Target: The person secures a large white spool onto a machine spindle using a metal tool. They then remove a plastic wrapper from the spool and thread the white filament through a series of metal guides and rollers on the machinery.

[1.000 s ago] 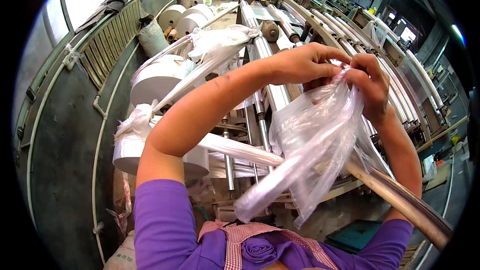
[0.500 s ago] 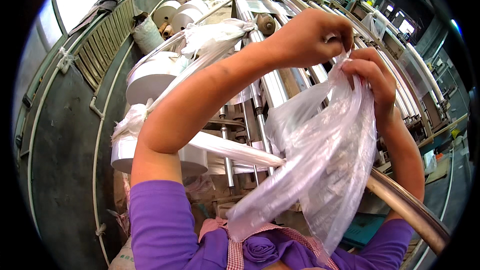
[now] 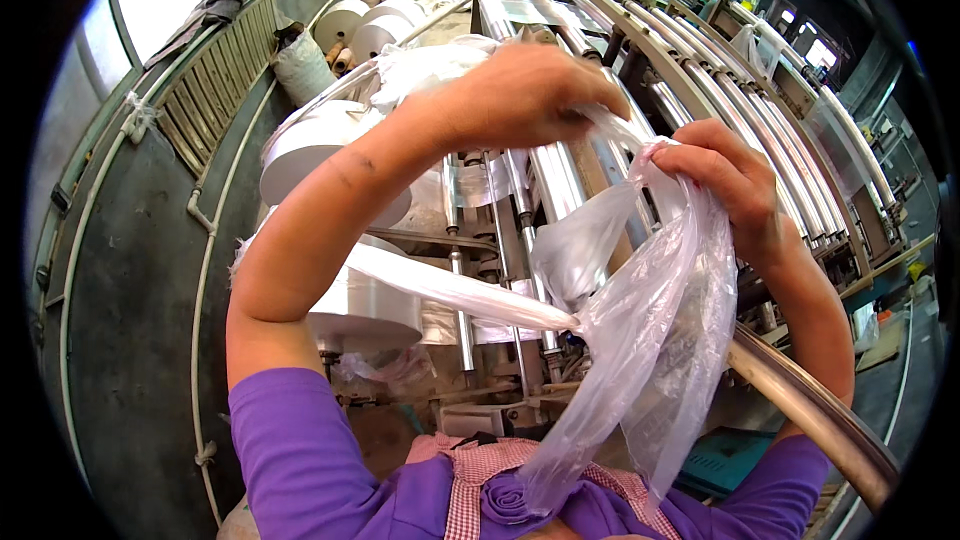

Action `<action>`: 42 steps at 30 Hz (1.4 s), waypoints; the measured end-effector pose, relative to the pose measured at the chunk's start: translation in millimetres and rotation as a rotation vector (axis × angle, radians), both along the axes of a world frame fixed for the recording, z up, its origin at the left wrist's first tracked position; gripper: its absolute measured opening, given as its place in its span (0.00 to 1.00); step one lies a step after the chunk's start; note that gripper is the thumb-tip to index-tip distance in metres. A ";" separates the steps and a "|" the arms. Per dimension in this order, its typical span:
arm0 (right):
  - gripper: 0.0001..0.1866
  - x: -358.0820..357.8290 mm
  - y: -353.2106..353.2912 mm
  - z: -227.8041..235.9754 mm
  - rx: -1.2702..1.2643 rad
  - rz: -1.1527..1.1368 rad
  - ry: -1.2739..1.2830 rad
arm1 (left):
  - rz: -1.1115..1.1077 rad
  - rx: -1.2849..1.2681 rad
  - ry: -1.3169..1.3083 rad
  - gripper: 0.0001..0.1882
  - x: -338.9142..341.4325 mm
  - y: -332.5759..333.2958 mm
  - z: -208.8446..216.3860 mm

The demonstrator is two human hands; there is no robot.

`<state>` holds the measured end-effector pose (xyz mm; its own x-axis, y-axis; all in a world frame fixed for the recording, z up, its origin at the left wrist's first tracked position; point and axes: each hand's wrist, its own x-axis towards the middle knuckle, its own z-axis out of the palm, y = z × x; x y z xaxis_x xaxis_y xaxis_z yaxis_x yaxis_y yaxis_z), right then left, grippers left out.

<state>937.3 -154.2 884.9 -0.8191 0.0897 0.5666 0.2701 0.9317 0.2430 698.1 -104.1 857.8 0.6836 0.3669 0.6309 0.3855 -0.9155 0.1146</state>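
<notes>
A crumpled sheet of clear plastic film [image 3: 655,330] hangs in front of me, its loose tails reaching down to my chest. My right hand [image 3: 728,180] grips its gathered top, fingers closed around it. To the left, my left hand [image 3: 550,90] is slightly blurred with its fingers curled together on a strand of the same film, which stretches between both hands. A twisted white film rope [image 3: 455,290] runs from the left to the hanging film beside a metal bar [image 3: 800,400]. Whether the rope is tied there is hard to see.
Large white film rolls [image 3: 365,310] stand left of a frame with long metal rollers [image 3: 555,180]. More rollers [image 3: 740,110] lie to the right. A grey wall with a pipe [image 3: 205,340] and a radiator [image 3: 225,75] is on the left. A white sack [image 3: 302,70] stands beside the far rolls.
My left hand has moved left and slightly down, away from the right hand, drawing out a film strand. The right hand has lowered a little, and the hanging film has shifted.
</notes>
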 end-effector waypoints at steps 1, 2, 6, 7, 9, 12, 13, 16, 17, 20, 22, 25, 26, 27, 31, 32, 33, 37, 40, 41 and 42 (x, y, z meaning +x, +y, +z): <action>0.18 -3.3 -1.5 -0.7 -0.001 0.017 0.009 | 0.186 0.149 0.087 0.18 -8.1 1.6 2.5; 0.18 -7.4 -2.7 -1.6 -0.001 0.046 0.024 | 0.324 0.209 0.037 0.20 -19.4 8.7 2.5; 0.17 -4.5 -6.2 -4.8 -0.059 0.028 0.024 | -0.136 -0.798 -0.896 0.16 -25.9 12.4 -11.2; 0.16 -4.9 -4.6 -7.9 -0.108 0.005 0.045 | -0.322 -0.951 -1.005 0.17 -15.0 -2.2 -13.8; 0.16 -5.2 0.4 -12.3 -0.109 -0.034 -0.015 | -0.717 -1.235 -1.216 0.19 1.0 -19.5 -15.0; 0.12 -17.7 -10.5 -10.6 0.040 -0.051 -0.099 | -1.219 -1.328 -1.388 0.14 5.6 -12.4 -14.9; 0.10 -21.4 -14.5 -9.5 0.133 -0.026 -0.113 | -1.171 -1.372 -1.504 0.12 4.6 -7.3 -10.0; 0.08 -24.8 -23.7 -17.2 0.066 0.098 -0.281 | -0.740 -1.459 -1.997 0.13 9.4 35.2 -8.5; 0.08 -24.0 -22.9 -25.9 -0.017 0.128 -0.339 | -0.572 -1.386 -2.193 0.14 9.4 55.5 -9.5; 0.09 -31.5 -22.0 -32.9 -0.141 0.190 -0.372 | -0.262 -1.338 -2.394 0.10 10.1 107.1 -29.3; 0.10 -29.5 -19.6 -38.7 -0.189 0.204 -0.379 | -0.120 -1.312 -2.449 0.09 24.9 123.0 -32.5; 0.09 -28.0 -22.7 -42.2 -0.238 0.153 -0.280 | -0.067 -1.284 -2.483 0.09 33.3 136.6 -33.4; 0.09 -28.3 -22.5 -41.0 -0.235 0.139 -0.303 | -0.063 -1.280 -2.476 0.09 33.0 139.3 -32.0; 0.09 -26.6 -22.4 -41.8 -0.229 0.130 -0.288 | -0.058 -1.276 -2.470 0.09 33.0 141.1 -31.0; 0.08 -23.5 -21.4 -42.9 -0.213 0.097 -0.276 | 0.111 -1.353 -2.420 0.08 38.4 145.2 -28.2; 0.08 -23.9 -22.1 -42.7 -0.212 0.086 -0.283 | 0.165 -1.327 -2.485 0.07 42.3 148.7 -30.5; 0.07 -23.9 -21.5 -44.2 -0.202 0.079 -0.304 | 0.144 -1.312 -2.474 0.06 40.3 153.7 -36.0; 0.07 -22.9 -19.0 -48.7 -0.136 0.070 -0.378 | 0.218 -0.886 -2.158 0.11 20.3 171.5 -71.3; 0.07 -24.8 -20.1 -42.1 -0.082 0.019 -0.329 | 0.532 -0.535 -1.500 0.26 -25.7 172.8 -103.3; 0.07 -21.3 -18.9 -39.1 -0.064 -0.026 -0.308 | 0.626 -0.674 -1.352 0.38 -25.2 146.5 -107.6; 0.07 -20.5 -10.4 -40.5 0.015 -0.058 -0.250 | 0.652 -0.726 -1.193 0.48 -26.8 119.6 -113.2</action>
<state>916.7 -164.6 844.4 -0.9278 0.1331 0.3485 0.2522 0.9122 0.3230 671.3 15.5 744.7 -0.4680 0.8519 0.2352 0.0470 -0.2418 0.9692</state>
